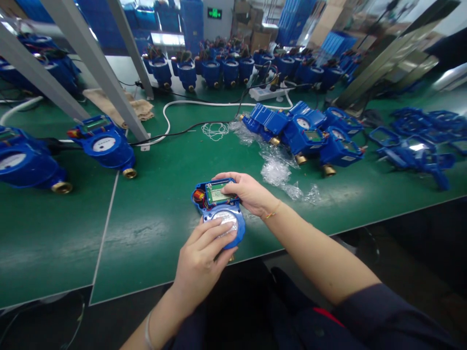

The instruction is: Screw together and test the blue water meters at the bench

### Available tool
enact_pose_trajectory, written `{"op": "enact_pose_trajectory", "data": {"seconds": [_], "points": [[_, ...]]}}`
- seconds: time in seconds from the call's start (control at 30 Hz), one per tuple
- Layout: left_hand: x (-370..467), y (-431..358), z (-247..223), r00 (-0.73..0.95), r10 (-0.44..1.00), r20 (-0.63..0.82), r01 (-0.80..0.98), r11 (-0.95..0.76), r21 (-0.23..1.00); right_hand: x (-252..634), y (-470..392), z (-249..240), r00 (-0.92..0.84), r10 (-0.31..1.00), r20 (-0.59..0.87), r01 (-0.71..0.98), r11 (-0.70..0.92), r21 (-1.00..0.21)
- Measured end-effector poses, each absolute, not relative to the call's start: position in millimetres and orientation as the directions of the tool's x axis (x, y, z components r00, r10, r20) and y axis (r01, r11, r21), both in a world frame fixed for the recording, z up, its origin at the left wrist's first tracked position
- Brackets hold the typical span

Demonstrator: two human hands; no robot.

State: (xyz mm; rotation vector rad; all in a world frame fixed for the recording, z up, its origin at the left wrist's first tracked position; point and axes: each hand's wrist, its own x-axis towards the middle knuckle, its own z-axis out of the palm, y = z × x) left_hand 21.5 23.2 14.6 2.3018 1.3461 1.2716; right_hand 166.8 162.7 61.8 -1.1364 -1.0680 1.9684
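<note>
Both my hands hold a blue water meter (239, 233) near the bench's front edge. Its upper housing is uncovered, showing a green circuit board with a small display (218, 194) and an orange-red part with wires (199, 196) beside it. My left hand (204, 250) is closed around the lower body, its fingers lying over the round dial (230, 218). With the fingers behind the housing, my right hand (248, 192) grips the upper right side, and its thumb rests on the display's right part. A brass fitting shows partly below the meter, mostly hidden by my left hand.
Several blue meters (306, 129) lie to the right beside crumpled clear plastic (275, 170). Blue cover frames (416, 141) are piled farther right. Two meters (105, 146) stand left by a grey post (98, 63). A white cable (204, 102) and power strip (268, 92) lie behind, before rows of meters.
</note>
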Motion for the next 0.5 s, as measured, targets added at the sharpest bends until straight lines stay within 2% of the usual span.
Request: {"op": "enact_pose_trajectory", "data": {"seconds": [0.1, 0.27, 0.37, 0.5], "points": [[21.6, 23.7, 15.6, 0.214, 0.793, 0.57, 0.608, -0.565, 0.558, 169.1, 164.3, 60.8, -0.5, 0.764, -0.408, -0.102, -0.52, -0.848], [21.4, 24.0, 15.9, 0.216, 0.796, 0.565, 0.614, -0.561, 0.556, 171.1, 165.5, 58.8, -0.469, 0.796, -0.384, -0.114, -0.485, -0.867], [21.6, 23.9, 15.9, 0.214, 0.8, 0.561, 0.606, -0.559, 0.566, 171.6, 165.7, 59.3, -0.532, 0.749, -0.395, -0.104, -0.52, -0.848], [22.1, 23.8, 15.8, 0.207, 0.798, 0.566, 0.611, -0.558, 0.562, 171.1, 165.2, 59.5, -0.472, 0.79, -0.39, -0.117, -0.495, -0.861]]}}
